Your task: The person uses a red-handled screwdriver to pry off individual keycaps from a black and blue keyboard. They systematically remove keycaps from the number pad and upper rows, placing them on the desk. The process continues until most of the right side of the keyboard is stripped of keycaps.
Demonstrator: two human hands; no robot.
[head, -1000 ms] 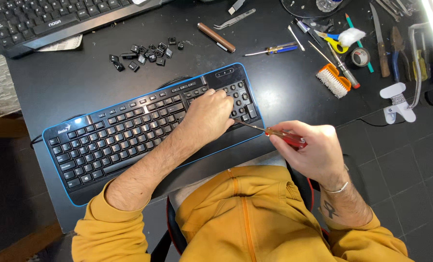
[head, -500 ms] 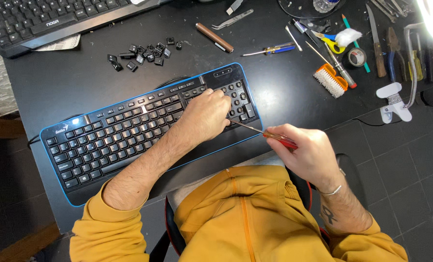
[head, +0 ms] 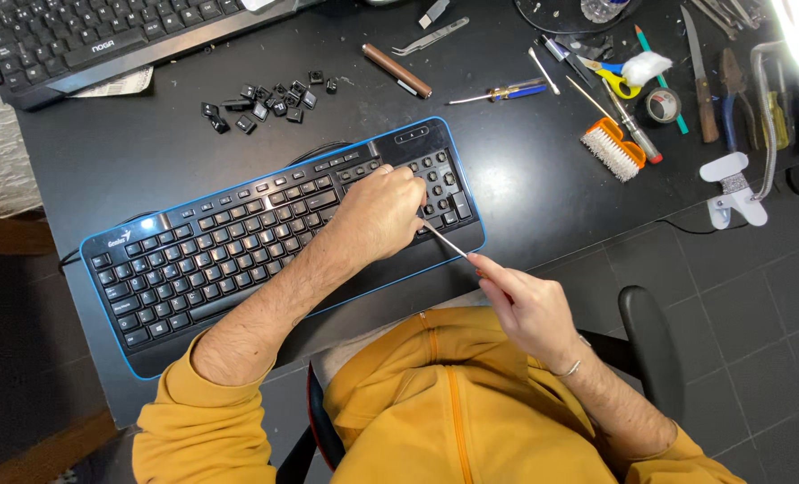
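A black keyboard with a blue rim [head: 193, 260] lies slanted on the black desk [head: 525, 170]. My left hand [head: 380, 215] rests on its right part, beside the number pad where several keys are off. My right hand [head: 525, 309] grips a screwdriver [head: 447, 242] by its handle; the handle is hidden in the fist. The metal shaft points up-left, and its tip reaches under my left hand's fingers at the number pad. A pile of loose black keycaps [head: 265, 100] lies behind the keyboard.
A second black keyboard [head: 103, 36] sits at the far left corner. Tools crowd the far right: a small brush [head: 613, 149], blue screwdriver [head: 498, 91], tweezers [head: 431, 38], brown pen [head: 397, 70], scissors [head: 616, 81], tape roll [head: 663, 105], pliers [head: 740, 85], and a white clamp lamp [head: 735, 193].
My right hand has turned and slid down-left, closer to my body, so the red handle is now hidden in the fist. The shaft stays at the number pad. My left hand has barely moved.
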